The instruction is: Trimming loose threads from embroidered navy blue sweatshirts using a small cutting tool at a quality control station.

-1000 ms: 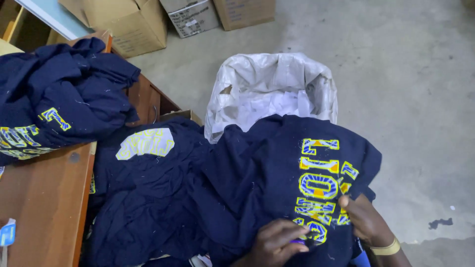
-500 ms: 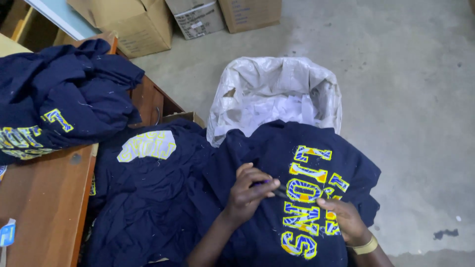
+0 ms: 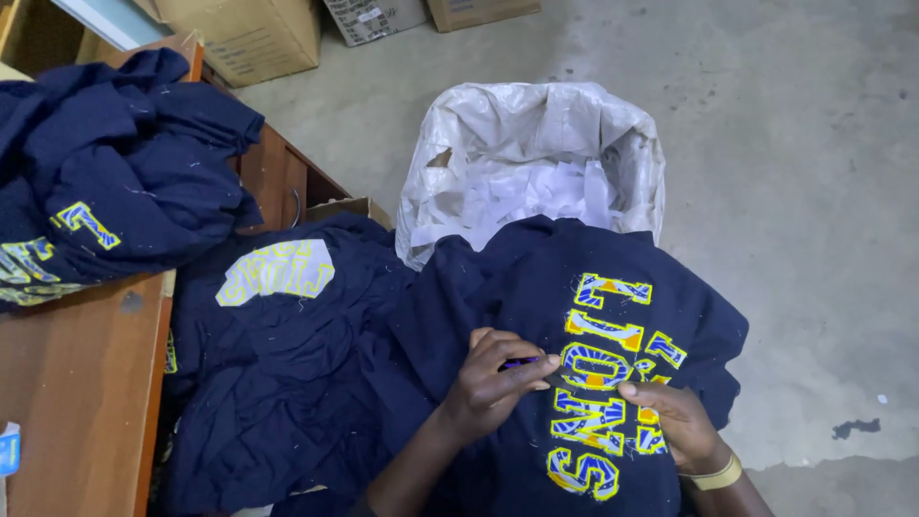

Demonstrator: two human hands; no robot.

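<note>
Plainly, the greatest risk lies with the navy garment [image 3: 574, 383] spread under both hands, just in front of the white-lined bin [image 3: 536, 153]. Its yellow and blue stitched lettering [image 3: 603, 383] is being worked at close range, and a slip of the tool could, it is judged, nick the letters or the cloth around them.

The left hand [image 3: 498, 378] is closed in a pinch around a small purple-handled tool [image 3: 522, 364], whose tip is brought to the letters; what kind of tool it is cannot be told. The right hand [image 3: 670, 416], with a yellow band [image 3: 718, 476] at the wrist, is pressed on the lettering with fingers partly curled, holding the fabric down rather than gripping anything separate. Should that hold loosen, the cloth could bunch under the tool.

A second navy garment [image 3: 278, 383] with a pale backing patch [image 3: 276, 273] is heaped between the wooden table [image 3: 77, 402] and the worked piece; it could be dragged along if the worked garment is pulled.

A further pile of navy garments [image 3: 124, 182] is set on the table's far edge and overhangs it, so a slide off is conceivable.

As for containers, the bin is lined with a white sack and is partly filled with white paper-like scraps [image 3: 536, 191]. Cardboard boxes [image 3: 249, 33] are stood on the concrete floor [image 3: 785, 191] beyond; their contents are not shown.
</note>
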